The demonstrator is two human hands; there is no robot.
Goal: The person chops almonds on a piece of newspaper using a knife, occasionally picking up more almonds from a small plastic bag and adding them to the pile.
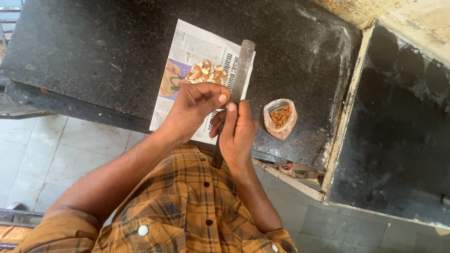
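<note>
A small clear plastic bag [280,118] sits open on the dark stone worktop [108,47], and it holds whole brown almonds. To its left lies a sheet of newspaper [187,51] carrying a pile of chopped almond pieces [206,73], pale where they are cut and brown on the skin. A long knife [241,70] with a broad, dull grey blade lies over the right edge of the newspaper, its blade pointing away from the person and its dark handle reaching back past the worktop's front edge. The right hand [239,133] is closed around the knife near where blade meets handle. The left hand [194,105] is pinched shut just beside the blade, thumb pressed to fingertips; whatever it grips is too small to make out. Both hands cover the near part of the newspaper. To the right, past a pale ledge, lies a dark sunken basin [398,136].
</note>
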